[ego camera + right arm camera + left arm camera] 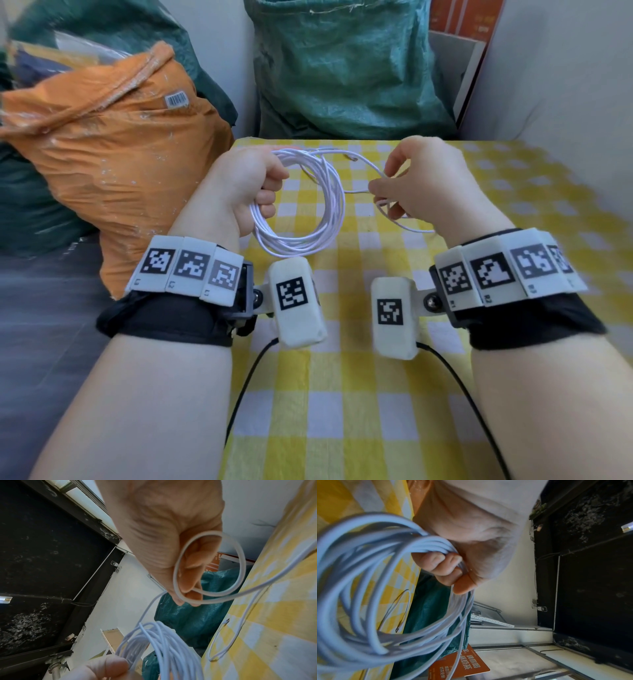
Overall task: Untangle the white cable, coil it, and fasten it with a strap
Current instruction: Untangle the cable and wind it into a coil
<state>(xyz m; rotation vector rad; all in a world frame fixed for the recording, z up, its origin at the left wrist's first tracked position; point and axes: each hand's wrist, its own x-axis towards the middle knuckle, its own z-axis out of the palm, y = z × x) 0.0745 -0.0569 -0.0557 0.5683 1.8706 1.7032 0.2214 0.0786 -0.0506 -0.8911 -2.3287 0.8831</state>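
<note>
My left hand grips a coil of several loops of white cable above the yellow checked table. In the left wrist view the fingers are curled round the bundled loops. My right hand pinches a loose stretch of the same cable a short way right of the coil. In the right wrist view a small loop of the cable is pinched between thumb and fingertips. The free tail with its plug end lies on the cloth behind the hands. No strap is visible.
An orange sack stands left of the table and a green sack behind it. An orange carton leans at the back right. A pale wall borders the table's right side. Black leads run from the wrist cameras.
</note>
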